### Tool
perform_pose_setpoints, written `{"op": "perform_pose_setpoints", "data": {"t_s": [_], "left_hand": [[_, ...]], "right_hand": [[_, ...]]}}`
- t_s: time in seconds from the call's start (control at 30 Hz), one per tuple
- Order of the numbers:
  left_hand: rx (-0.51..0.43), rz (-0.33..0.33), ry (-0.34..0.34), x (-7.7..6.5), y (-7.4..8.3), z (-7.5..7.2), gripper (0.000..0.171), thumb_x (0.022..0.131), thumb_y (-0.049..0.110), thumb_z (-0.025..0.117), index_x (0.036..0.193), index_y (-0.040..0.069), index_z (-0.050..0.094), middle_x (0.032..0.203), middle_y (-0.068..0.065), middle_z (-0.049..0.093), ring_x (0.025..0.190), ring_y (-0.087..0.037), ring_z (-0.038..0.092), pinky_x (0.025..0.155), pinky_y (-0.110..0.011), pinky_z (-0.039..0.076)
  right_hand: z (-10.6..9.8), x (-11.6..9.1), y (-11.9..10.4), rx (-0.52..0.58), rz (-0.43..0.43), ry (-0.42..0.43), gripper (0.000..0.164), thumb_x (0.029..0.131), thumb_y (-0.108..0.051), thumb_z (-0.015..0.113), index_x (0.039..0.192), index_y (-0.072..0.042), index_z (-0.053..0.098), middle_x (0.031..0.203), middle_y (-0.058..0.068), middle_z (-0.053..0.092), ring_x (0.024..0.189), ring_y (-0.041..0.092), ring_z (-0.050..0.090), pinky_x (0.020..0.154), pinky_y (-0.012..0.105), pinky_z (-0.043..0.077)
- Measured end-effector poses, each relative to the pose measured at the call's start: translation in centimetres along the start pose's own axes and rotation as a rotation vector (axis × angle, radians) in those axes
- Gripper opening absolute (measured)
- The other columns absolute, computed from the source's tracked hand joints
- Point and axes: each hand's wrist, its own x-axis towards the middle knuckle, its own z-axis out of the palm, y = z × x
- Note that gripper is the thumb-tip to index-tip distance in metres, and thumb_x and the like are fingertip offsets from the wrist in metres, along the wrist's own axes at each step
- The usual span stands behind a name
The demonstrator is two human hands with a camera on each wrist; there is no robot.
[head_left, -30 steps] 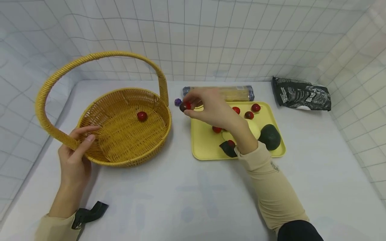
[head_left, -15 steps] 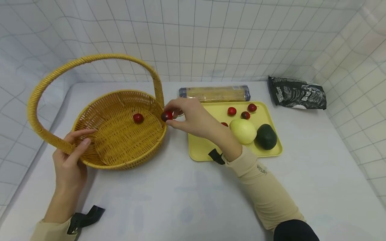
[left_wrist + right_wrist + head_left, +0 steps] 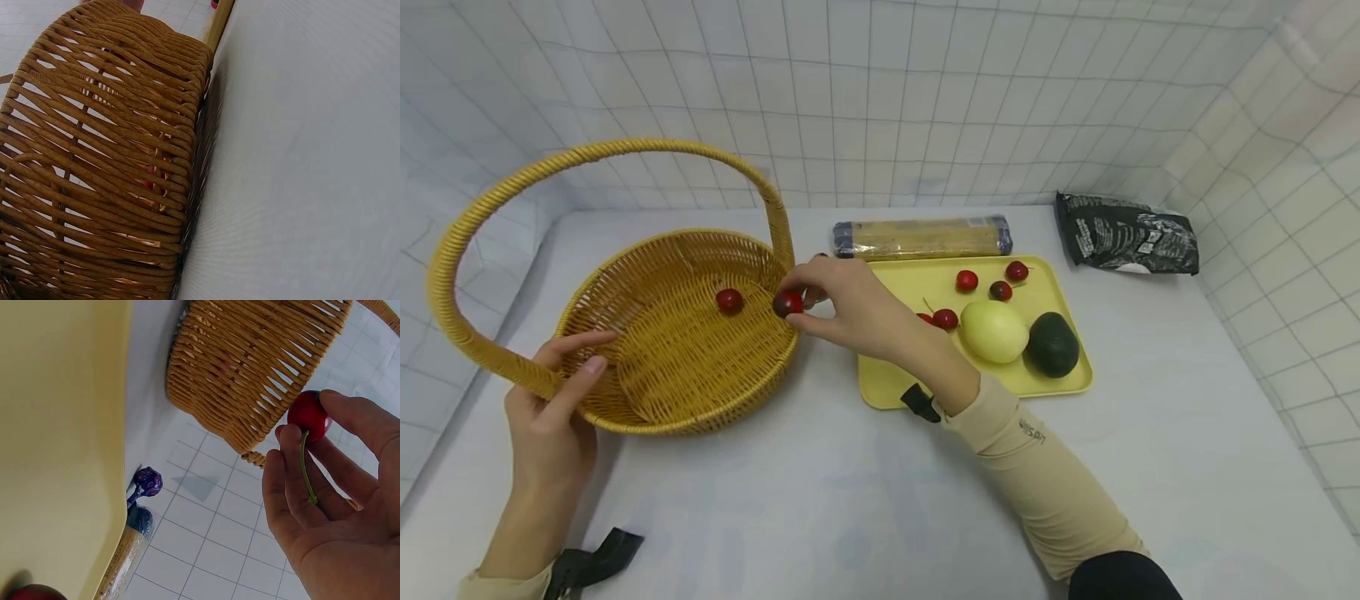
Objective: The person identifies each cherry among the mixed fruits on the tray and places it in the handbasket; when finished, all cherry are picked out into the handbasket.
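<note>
My left hand (image 3: pixel 553 417) grips the left rim of the yellow wicker basket (image 3: pixel 673 367) near the foot of its tall handle, thumb over the inside edge. One red cherry (image 3: pixel 729 301) lies on the basket floor. My right hand (image 3: pixel 861 308) pinches another dark red cherry (image 3: pixel 788 303) between thumb and fingers at the basket's right rim. In the right wrist view this cherry's green stem (image 3: pixel 305 465) hangs toward the palm. The left wrist view is filled mostly by the woven basket side (image 3: pixel 106 156); the left hand is largely out of it.
Right of the basket stands a yellow tray (image 3: pixel 880 383) with several cherries, a pale yellow fruit (image 3: pixel 994 331) and a dark green avocado (image 3: pixel 1052 344). Behind it lie a spaghetti pack (image 3: pixel 925 238) and a purple-wrapped lollipop (image 3: pixel 149 481). A black packet (image 3: pixel 1123 233) lies back right.
My right hand has carried the pinched cherry left from above the tray to the basket's right rim. The left hand keeps its grip on the basket. The head view has shifted slightly.
</note>
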Motion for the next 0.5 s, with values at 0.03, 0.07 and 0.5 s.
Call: {"op": "perform_pose_setpoints", "data": {"t_s": [0.03,0.07,0.5], "left_hand": [[-0.005,0.001,-0.001,0.06,0.08,0.05,0.028,0.095,-0.01,0.056,0.12,-0.018,0.065,0.115,-0.016,0.071,0.12,-0.024,0.05,0.09,-0.024,0.045],[-0.004,0.002,-0.002,0.16,0.17,0.14,0.028,0.095,-0.01,0.056,0.12,-0.018,0.065,0.115,-0.016,0.071,0.121,-0.024,0.05,0.09,-0.024,0.045],[0.015,-0.013,-0.008,0.0,0.2,0.04,0.028,0.097,-0.01,0.056,0.122,-0.019,0.063,0.119,-0.017,0.067,0.123,-0.025,0.048,0.092,-0.025,0.046]], "right_hand": [[0.0,0.01,-0.04,0.001,-0.001,0.0,0.024,0.097,-0.016,0.077,0.12,-0.009,0.073,0.111,-0.001,0.074,0.101,0.01,0.069,0.094,0.021,0.05],[-0.02,0.02,-0.1,0.001,-0.003,0.001,0.024,0.097,-0.016,0.077,0.12,-0.009,0.073,0.111,-0.001,0.073,0.101,0.009,0.07,0.094,0.021,0.05],[0.4,0.11,-0.76,0.001,-0.001,0.025,0.032,0.098,-0.016,0.076,0.128,-0.006,0.071,0.115,0.002,0.073,0.103,0.012,0.067,0.093,0.018,0.049]]}}
